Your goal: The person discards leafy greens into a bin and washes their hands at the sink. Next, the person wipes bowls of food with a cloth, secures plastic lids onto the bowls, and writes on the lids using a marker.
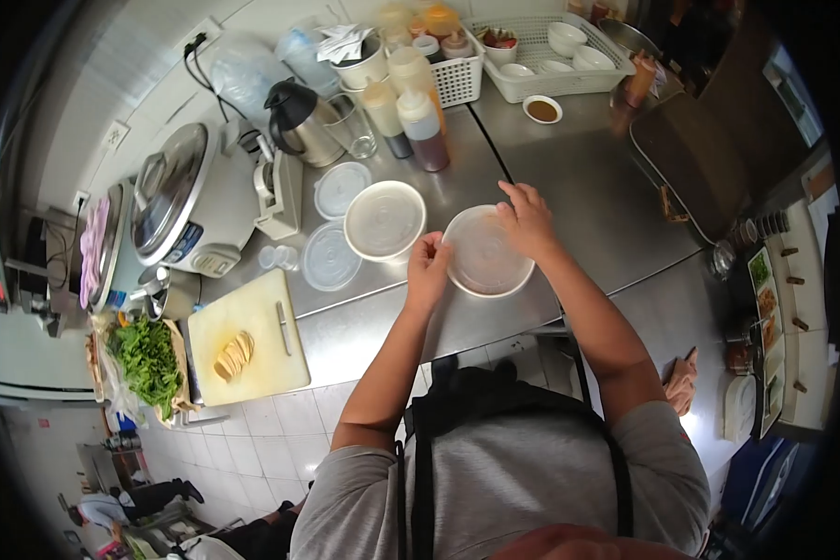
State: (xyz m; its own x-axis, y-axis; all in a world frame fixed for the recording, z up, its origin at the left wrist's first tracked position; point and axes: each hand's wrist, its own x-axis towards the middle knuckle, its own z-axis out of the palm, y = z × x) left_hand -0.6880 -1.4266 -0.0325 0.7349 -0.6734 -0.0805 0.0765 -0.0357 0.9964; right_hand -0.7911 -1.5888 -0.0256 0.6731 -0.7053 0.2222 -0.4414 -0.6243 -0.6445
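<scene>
In front of me a round white takeout bowl (485, 271) stands on the steel counter under a translucent plastic lid (481, 245). Fingers of my left hand (427, 271) are closed against the left rim of that bowl. My right hand (529, 224) rests at the far right edge of the lid, its fingers stretched out and slightly apart. Just left stands a second lidded white bowl (385, 221), touched by neither hand. Two loose clear lids lie beside it, one at the back (343, 190) and one nearer me (332, 256).
A cutting board (275, 359) on the left holds a knife (283, 329) and sliced food (234, 356), beside leafy greens (147, 359). Sauce bottles (423, 131), a steel jug (308, 126) and a rice cooker (182, 196) stand behind. A sauce dish (542, 109) sits before a white basket (532, 84).
</scene>
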